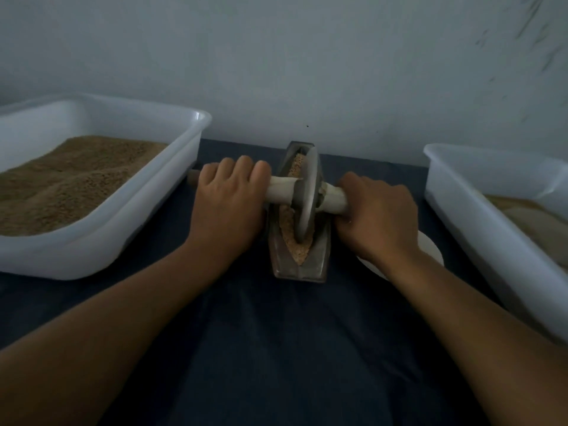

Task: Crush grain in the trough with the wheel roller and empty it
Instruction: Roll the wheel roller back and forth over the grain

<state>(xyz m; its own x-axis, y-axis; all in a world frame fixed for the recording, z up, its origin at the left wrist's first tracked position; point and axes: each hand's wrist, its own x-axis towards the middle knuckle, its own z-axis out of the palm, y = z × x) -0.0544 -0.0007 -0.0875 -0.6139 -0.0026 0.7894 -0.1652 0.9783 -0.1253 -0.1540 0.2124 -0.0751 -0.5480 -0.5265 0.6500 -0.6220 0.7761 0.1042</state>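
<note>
Gripping the axle on either side of the wheel (305, 195), the left hand (229, 199) and right hand (376, 215) each curl round a handle, with the wheel standing in the trough (299, 210) mid-desk on the grain (290, 232). Rolling well likely means even downward pressure from both hands, an upright wheel, and full strokes end to end.

A dim, pale scuffed wall (276, 56) rises behind a table under dark blue cloth (276, 348).
</note>
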